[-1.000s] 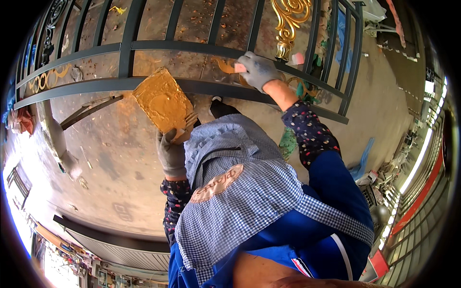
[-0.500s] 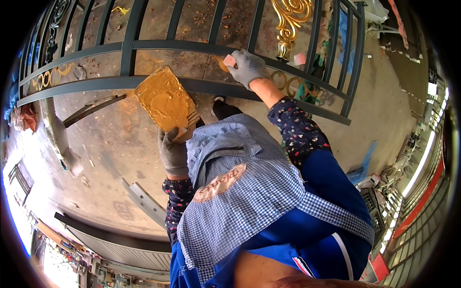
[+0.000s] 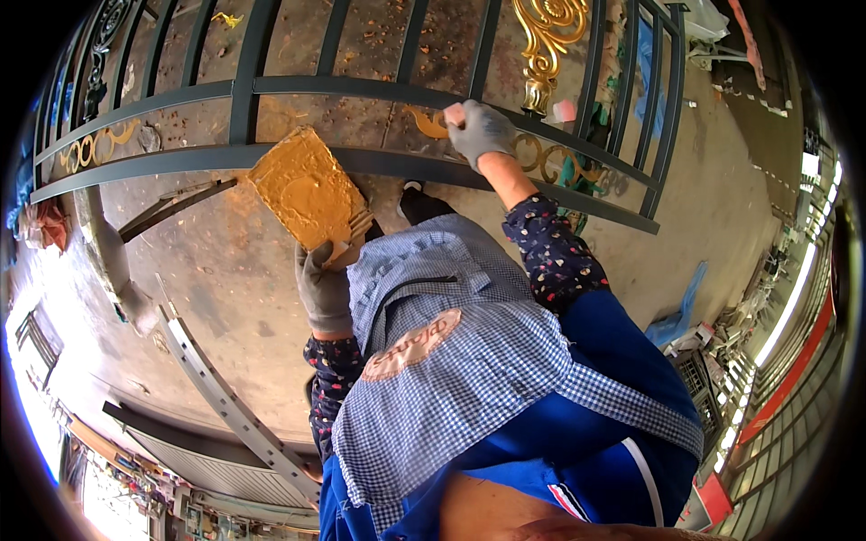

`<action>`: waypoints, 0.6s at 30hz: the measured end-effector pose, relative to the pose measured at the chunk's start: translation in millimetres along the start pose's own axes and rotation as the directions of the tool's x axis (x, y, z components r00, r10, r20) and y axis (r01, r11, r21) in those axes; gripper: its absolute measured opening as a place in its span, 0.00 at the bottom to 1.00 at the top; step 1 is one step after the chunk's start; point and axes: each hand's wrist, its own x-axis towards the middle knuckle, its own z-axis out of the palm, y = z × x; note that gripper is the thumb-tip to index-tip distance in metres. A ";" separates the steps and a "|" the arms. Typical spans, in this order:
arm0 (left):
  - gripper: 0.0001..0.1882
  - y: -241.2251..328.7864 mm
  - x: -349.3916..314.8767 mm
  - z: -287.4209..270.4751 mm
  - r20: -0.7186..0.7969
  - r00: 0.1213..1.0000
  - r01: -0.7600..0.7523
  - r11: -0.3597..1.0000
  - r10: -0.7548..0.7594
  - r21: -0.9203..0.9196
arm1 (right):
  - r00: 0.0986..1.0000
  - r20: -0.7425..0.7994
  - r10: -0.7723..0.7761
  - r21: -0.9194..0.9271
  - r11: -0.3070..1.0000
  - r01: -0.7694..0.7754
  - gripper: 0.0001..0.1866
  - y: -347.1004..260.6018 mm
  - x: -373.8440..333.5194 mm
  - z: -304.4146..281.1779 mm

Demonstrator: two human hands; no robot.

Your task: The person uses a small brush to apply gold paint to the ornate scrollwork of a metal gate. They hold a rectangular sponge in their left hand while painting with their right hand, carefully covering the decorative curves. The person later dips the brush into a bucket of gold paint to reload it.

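My left hand (image 3: 323, 293), in a grey glove, grips the near corner of a flat square board (image 3: 311, 189) coated with thick gold paint. A pale ridged piece shows at that corner, partly hidden by the fingers. In my gloved right hand (image 3: 484, 135) a small pink sponge (image 3: 454, 114) is pinched. This hand is over the lower rails of a dark grey metal railing (image 3: 406, 167), just right of a gold curved ornament (image 3: 426, 123). Gold rings (image 3: 541, 160) sit between the rails beside my wrist. Above them rises a tall gold scroll ornament (image 3: 545, 54).
Another pink piece (image 3: 564, 111) is by the rail, right of my hand. A long metal bar with holes (image 3: 221, 388) stretches across the lower left. A ribbed dark panel (image 3: 207, 455) lies behind it. Blue plastic (image 3: 678, 311) lies on the floor at right.
My right hand has moved slightly right with the sponge, uncovering more of the gold curved ornament. At lower left the holed metal bar has shifted left and shows more of its length.
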 end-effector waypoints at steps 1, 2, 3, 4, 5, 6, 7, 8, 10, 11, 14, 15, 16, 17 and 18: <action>0.24 1.2 0.5 0.4 0.004 1.000 0.003 1.000 -0.003 0.002 | 1.000 -0.003 0.029 -0.002 1.000 -0.029 0.18 8.5 -0.8 0.0; 0.24 0.8 1.9 0.6 0.011 1.000 0.008 1.000 -0.008 0.002 | 0.999 -0.029 0.032 0.006 0.999 -0.032 0.18 12.1 -6.4 -5.7; 0.24 0.1 3.4 0.3 0.012 1.000 0.010 1.000 -0.010 -0.006 | 0.999 -0.021 0.030 0.022 0.999 -0.029 0.18 9.4 -7.2 -9.0; 0.24 -0.6 4.9 -0.3 0.012 1.000 0.012 1.000 -0.012 -0.014 | 1.000 -0.012 0.027 0.038 0.999 -0.026 0.18 3.8 -5.8 -12.8; 0.24 0.5 6.0 0.2 0.015 1.000 0.018 1.000 -0.018 -0.017 | 1.000 -0.004 0.030 0.057 0.998 -0.029 0.18 -4.7 -6.9 -17.3; 0.24 1.1 5.7 2.4 0.014 1.000 0.020 1.000 -0.019 -0.015 | 0.999 -0.042 -0.010 0.093 0.996 0.014 0.18 -12.0 -8.2 -16.6; 0.24 1.6 4.4 6.1 0.013 1.000 0.021 1.000 -0.021 -0.012 | 0.999 -0.053 -0.011 0.104 0.994 0.016 0.19 -14.9 -6.8 -10.9; 0.24 3.1 3.6 8.7 0.009 1.000 0.019 1.000 -0.019 -0.007 | 0.998 -0.065 -0.014 0.119 0.993 0.022 0.20 -16.3 -3.2 -2.2; 0.24 -0.5 4.9 4.9 0.024 0.999 -0.033 0.988 0.030 0.150 | 0.996 -0.090 0.009 0.135 0.991 0.004 0.20 -17.4 2.2 8.6; 0.24 -1.6 5.2 4.8 0.031 0.998 -0.059 0.973 0.054 0.224 | 0.996 -0.088 0.022 0.125 0.992 -0.011 0.20 -15.9 3.5 10.4; 0.24 0.7 4.0 9.7 0.042 0.999 -0.024 0.994 0.020 0.110 | 0.995 -0.070 0.065 0.122 0.991 -0.056 0.20 -9.9 4.0 10.8; 0.24 1.7 3.4 11.9 0.037 0.999 -0.024 0.995 0.020 0.101 | 0.995 -0.054 0.079 0.138 0.988 -0.071 0.20 -6.9 2.3 8.8; 0.24 2.6 2.3 13.8 0.032 0.999 -0.024 0.996 0.021 0.092 | 0.995 -0.038 0.093 0.153 0.984 -0.086 0.20 -6.1 0.5 7.5; 0.24 2.4 1.4 15.1 0.027 0.999 -0.020 0.996 0.017 0.085 | 0.996 -0.036 0.088 0.160 0.984 -0.081 0.20 -9.1 -2.0 3.1; 0.24 1.9 1.6 14.4 0.031 1.000 -0.007 0.996 0.004 0.093 | 0.996 -0.033 0.082 0.167 0.983 -0.075 0.20 -15.8 -4.0 -4.5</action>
